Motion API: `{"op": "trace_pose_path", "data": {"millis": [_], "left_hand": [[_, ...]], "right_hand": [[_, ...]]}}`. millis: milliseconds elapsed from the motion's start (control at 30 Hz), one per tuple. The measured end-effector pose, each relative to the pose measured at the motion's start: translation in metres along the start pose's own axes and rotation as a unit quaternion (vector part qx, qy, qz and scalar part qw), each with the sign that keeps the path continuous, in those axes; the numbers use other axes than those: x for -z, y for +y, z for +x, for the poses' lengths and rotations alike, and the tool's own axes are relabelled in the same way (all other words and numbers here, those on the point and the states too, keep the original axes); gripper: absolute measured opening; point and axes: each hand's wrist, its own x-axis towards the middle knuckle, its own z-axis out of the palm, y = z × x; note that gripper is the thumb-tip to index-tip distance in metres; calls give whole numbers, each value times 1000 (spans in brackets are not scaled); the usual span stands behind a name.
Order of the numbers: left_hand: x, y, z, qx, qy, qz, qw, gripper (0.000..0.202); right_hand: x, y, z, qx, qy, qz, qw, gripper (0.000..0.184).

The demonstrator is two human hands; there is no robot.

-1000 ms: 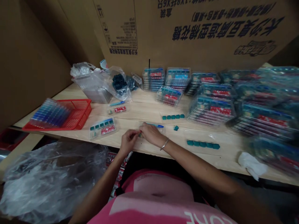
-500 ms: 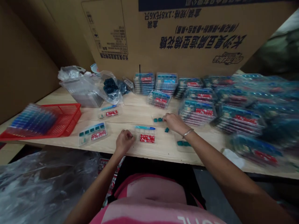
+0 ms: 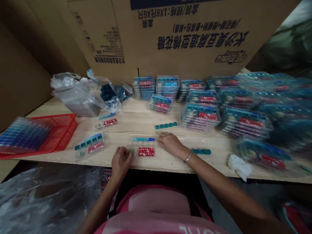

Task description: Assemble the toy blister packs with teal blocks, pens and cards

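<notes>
A clear plastic tray (image 3: 146, 151) with a red label lies near the table's front edge, and a blue pen (image 3: 143, 139) lies along its far side. My left hand (image 3: 121, 161) is curled, its fingertips pinching the tray's left end. My right hand (image 3: 170, 144) rests just right of the tray with the fingers bent down and together; what they hold is hidden. A row of teal blocks (image 3: 166, 125) lies beyond the tray. Another short row of teal blocks (image 3: 201, 151) lies by my right wrist.
A filled tray (image 3: 89, 146) and a smaller one (image 3: 106, 123) lie to the left, with a red basket (image 3: 65, 128) of clear trays beyond. Stacks of packed trays (image 3: 200, 115) crowd the right. Plastic bags (image 3: 78, 97) sit at back left, a white cloth (image 3: 240, 166) at front right, a cardboard box (image 3: 170, 39) behind.
My right hand reached out to a single teal block beyond the tray and came back to the tray's right side; that block no longer lies there. My left hand stayed at the tray.
</notes>
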Motion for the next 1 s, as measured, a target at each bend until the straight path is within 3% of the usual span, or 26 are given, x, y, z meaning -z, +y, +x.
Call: {"op": "trace_pose_path", "data": {"millis": [133, 200, 367, 500, 533, 600, 667, 700, 867, 1000], "left_hand": [[12, -10, -9, 38, 28, 35, 998, 20], [20, -15, -16, 70, 30, 42, 996, 20], [38, -25, -37, 122, 44, 21, 991, 24], [42, -35, -48, 150, 90, -125, 977, 28], [41, -38, -49, 158, 105, -170, 967, 29], [41, -42, -51, 172, 126, -240, 947, 31], [41, -45, -51, 186, 121, -277, 935, 34], [42, -46, -51, 191, 108, -288, 932, 34], [43, -43, -51, 194, 55, -351, 914, 40], [33, -31, -49, 156, -10, -381, 911, 40]], "right_hand": [[-12, 11, 14, -58, 39, -29, 997, 26], [-18, 9, 24, -39, 33, -23, 998, 27], [-28, -28, 42, 55, 46, 18, 997, 26], [-30, -60, 32, 93, 96, 71, 989, 21], [-32, -66, 25, 119, 101, 86, 984, 26], [-38, -75, 10, 180, 88, 107, 974, 53], [-47, -81, -4, 217, 62, 109, 968, 76], [-51, -83, -10, 223, 58, 106, 967, 77], [-60, -79, -26, 280, 131, 99, 946, 37], [-51, -60, -36, 279, 223, 107, 928, 28]]}}
